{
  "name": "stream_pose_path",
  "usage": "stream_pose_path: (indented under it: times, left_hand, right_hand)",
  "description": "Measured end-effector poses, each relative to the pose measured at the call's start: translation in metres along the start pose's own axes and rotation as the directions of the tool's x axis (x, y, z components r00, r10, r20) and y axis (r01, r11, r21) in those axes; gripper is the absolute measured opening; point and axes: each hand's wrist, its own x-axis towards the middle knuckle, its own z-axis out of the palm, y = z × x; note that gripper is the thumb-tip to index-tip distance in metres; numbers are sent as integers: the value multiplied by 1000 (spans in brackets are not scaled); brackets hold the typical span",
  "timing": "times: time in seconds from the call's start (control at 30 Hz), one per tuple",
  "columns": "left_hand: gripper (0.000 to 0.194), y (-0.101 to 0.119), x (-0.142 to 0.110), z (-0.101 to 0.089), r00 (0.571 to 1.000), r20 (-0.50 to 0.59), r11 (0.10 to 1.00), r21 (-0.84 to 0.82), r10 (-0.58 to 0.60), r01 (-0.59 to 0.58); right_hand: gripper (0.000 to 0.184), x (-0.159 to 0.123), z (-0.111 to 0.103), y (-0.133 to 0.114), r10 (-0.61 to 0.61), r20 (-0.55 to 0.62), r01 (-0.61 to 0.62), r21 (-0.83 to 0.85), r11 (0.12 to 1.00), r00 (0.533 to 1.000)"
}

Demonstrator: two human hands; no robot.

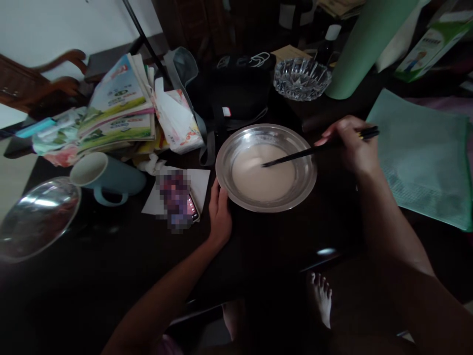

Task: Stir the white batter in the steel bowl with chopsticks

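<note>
A round metal bowl [266, 206] with a wide rim stands on the dark table, holding a pale, milky liquid [254, 180]. Against the bowl's lower left side rests my left hand [220, 217], its fingers along the outer wall and its thumb out of sight. My right hand [353, 143] is closed around dark chopsticks [291, 157] at the right of the bowl. Their tips dip into the liquid near its middle, and their back ends stick out past my hand. A faint swirl shows on the liquid's surface.
Left of the bowl lie a phone [192, 207] on white paper, a blue-grey mug [120, 178] and a shiny metal bowl [40, 217]. Books [118, 106] and a tissue pack [179, 121] are behind. A glass bowl [302, 81], green cylinder [369, 49] and mesh pouch [424, 158] stand to the right.
</note>
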Motion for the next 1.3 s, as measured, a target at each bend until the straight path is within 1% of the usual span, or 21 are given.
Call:
stream_pose_path:
  times: [0.07,0.1,0.17,0.27,0.33,0.37,0.47,0.53,0.57,0.63,0.7,0.73,0.77,0.83,0.9,0.93,0.97,1.03,1.13,1.2,1.3]
  left_hand:
    - [48,1,0,0,1000,1,1000,6,2,-2]
    - [48,2,0,1,1000,1,1000,11,4,-4]
    - [47,4,-1,1,1000,2,1000,22,10,-10]
    - [47,7,-1,2,1000,1,999,38,20,-20]
    - [46,7,0,1,1000,-5,998,48,27,-27]
    - [46,6,0,1,1000,-7,998,47,29,-28]
    - [47,2,1,1,1000,-7,1000,19,22,-22]
    - [48,-1,1,0,1000,-6,1000,-2,15,-15]
    - [48,-2,1,0,1000,-6,1000,-8,15,-15]
    - [48,-3,1,0,1000,-9,1000,-18,16,-16]
    - [48,-3,1,0,1000,-13,1000,-23,14,-15]
    - [48,-3,1,0,1000,-16,1000,-23,12,-13]
    - [47,-3,1,0,1000,-20,1000,-21,11,-11]
    - [47,-4,1,1,1000,-29,1000,-11,10,-11]
    - [47,-3,1,1,999,-42,1000,8,15,-14]
    - [47,-3,1,1,999,-49,1000,18,18,-17]
    - [48,-2,0,1,998,-56,999,26,20,-19]
    - [50,2,-1,1,998,-66,999,33,19,-17]
    - [57,11,-6,1,998,-56,998,69,8,-4]
    - [61,18,-11,1,999,-29,991,131,16,-12]
    - [63,27,-18,-2,998,38,975,218,46,-53]
  right_hand:
    - [38,4,-5,2,-7,-109,10,26,1000,994]
    - [39,4,-7,2,-4,-117,9,38,999,993]
    - [38,2,-6,1,30,-30,-28,52,998,999]
    - [36,-3,-1,-1,82,206,-89,23,996,975]
    - [35,-4,0,-1,69,247,-70,-5,998,967]
    - [35,-3,0,0,49,208,-48,-10,999,977]
    - [38,2,-5,2,13,-5,-13,24,1000,1000]
    - [39,3,-7,2,20,-55,-18,46,999,998]
    - [39,2,-7,1,37,-26,-36,54,998,999]
    - [38,-1,-4,0,66,116,-71,47,996,991]
    - [35,-3,-1,0,48,231,-50,1,999,972]
    - [33,-4,-1,1,28,242,-22,-30,999,970]
    - [32,-3,0,1,11,218,1,-57,998,976]
    - [33,-1,-1,3,-12,77,18,-71,997,997]
    - [36,1,-2,3,-3,-37,2,-26,1000,999]
    - [36,1,-2,2,9,-56,-9,2,1000,998]
    - [36,1,-1,1,20,-43,-19,22,1000,999]
    - [34,-2,1,-1,38,49,-40,47,998,998]
    - [29,-5,3,-2,1,166,-3,11,1000,986]
    - [28,-4,2,0,-19,133,22,-21,1000,991]
    - [32,-1,1,2,-3,-26,4,43,999,1000]
